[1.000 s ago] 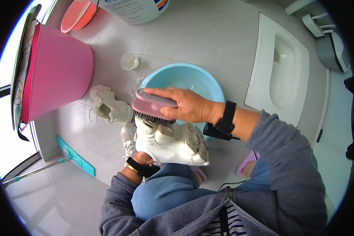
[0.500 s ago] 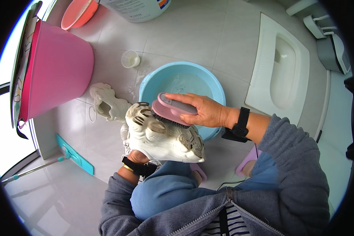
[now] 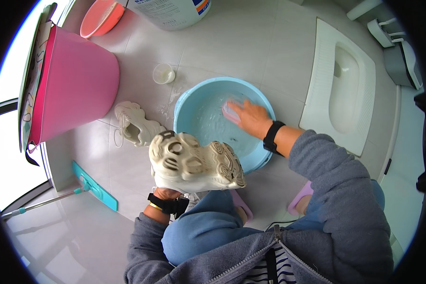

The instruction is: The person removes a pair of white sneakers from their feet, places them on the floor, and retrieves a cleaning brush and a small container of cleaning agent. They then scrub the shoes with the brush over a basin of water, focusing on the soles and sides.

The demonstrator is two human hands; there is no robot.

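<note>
My left hand is mostly hidden under a cream sneaker, which it holds sole-up in front of my knee. My right hand reaches into a light blue basin and presses a pink scrub brush down into the shallow water. Only the brush's edge shows past my fingers. A second cream sneaker lies on the tiled floor just left of the basin.
A large pink bucket stands at the left, with an orange bowl and a big white tub behind it. A small white cup sits on the tiles. A teal mop lies at lower left. A squat toilet is at right.
My right hand lifted the brush off the sneaker's sole and moved it right into the basin water. The sneaker in my left hand shifted slightly lower.
</note>
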